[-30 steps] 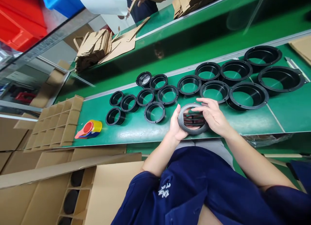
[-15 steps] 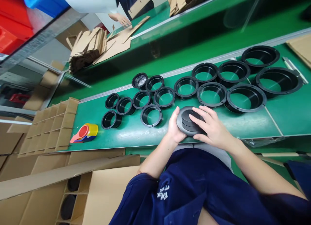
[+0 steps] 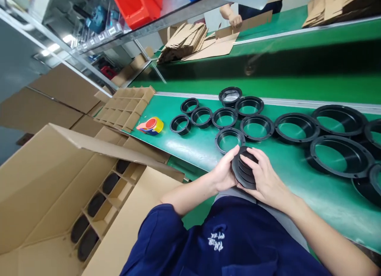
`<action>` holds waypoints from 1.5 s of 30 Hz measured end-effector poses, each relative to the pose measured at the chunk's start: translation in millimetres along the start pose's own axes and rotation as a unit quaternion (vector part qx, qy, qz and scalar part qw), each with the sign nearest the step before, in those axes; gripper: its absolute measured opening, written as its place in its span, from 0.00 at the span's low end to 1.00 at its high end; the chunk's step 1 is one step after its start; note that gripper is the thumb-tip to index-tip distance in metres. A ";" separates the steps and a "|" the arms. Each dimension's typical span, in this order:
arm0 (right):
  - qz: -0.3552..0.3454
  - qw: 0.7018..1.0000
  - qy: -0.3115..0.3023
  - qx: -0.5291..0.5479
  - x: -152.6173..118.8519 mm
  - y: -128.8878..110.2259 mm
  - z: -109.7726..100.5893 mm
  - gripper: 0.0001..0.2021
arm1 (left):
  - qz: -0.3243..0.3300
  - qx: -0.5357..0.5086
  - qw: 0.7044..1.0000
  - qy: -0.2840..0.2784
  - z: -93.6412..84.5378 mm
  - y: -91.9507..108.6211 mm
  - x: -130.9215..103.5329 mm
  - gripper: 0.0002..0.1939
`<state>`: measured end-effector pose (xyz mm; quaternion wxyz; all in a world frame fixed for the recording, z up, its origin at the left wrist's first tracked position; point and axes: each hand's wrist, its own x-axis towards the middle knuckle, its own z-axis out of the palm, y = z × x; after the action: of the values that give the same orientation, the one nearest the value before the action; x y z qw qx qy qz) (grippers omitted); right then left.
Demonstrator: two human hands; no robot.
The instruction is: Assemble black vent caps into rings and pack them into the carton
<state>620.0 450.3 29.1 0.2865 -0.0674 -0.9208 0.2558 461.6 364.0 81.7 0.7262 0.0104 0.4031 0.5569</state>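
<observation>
A round black slatted part [image 3: 245, 169] is held between both hands at the front edge of the green table [image 3: 190, 143]. My left hand [image 3: 224, 173] grips its left rim, with the thumb at the top. My right hand [image 3: 264, 176] is closed on the right side, its fingers lying over the slats. Just behind the hands stands a black ring [image 3: 229, 130], its open middle showing the green surface. Several more black rings of different sizes spread across the table, among them a larger one [image 3: 341, 174] on the right.
An open carton [image 3: 160, 184] at the lower left holds black round parts in cardboard dividers. On the table's left are a tape dispenser [image 3: 151, 126] and a cardboard grid [image 3: 131, 105]. Across the table, another person's hand [image 3: 235, 20] touches cardboard. A red bin [image 3: 138, 8] sits above.
The view has swung left, showing more of the open carton. Both hands still hold the round part, which is now tilted more on edge. The other person's hand has moved onto a cardboard strip.
</observation>
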 end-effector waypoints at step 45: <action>0.045 0.966 -0.052 -0.251 91.7 28.5 27.4 0.43 | 0.130 0.174 0.961 0.172 -90.9 45.6 -9.7 0.25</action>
<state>528.1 487.8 40.6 0.1999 -0.1652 -0.9652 0.0325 370.3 334.0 47.1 0.5538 0.0931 0.6080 0.5612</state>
